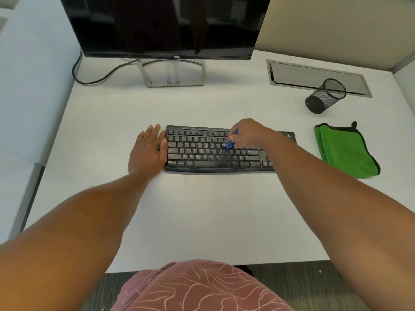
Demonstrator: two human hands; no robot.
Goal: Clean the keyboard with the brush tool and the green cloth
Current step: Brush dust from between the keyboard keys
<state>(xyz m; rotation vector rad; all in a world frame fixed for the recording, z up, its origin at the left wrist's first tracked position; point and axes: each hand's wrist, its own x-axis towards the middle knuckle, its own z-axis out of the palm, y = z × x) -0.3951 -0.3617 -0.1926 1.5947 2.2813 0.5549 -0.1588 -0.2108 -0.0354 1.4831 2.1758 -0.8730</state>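
The black plastic keyboard, low and rectangular with dust visible on its lower key rows, lies at the middle of the smooth white tabletop. The left hand lies flat with fingers straight, its palm on the tabletop and its thumb side touching the keyboard's left edge. The right hand is curled around the blue brush tool, a slim plastic piece whose lower end meets the keys right of the keyboard's centre. The green cloth, soft, folded and bound with dark edging, lies near the tabletop's right edge, apart from the keyboard. Toward the far right corner, a black wire-mesh cylindrical cup lies tipped on its side, beside a grey metal-framed rectangular recess. A glossy black monitor stands on an open metal frame stand at the far edge.
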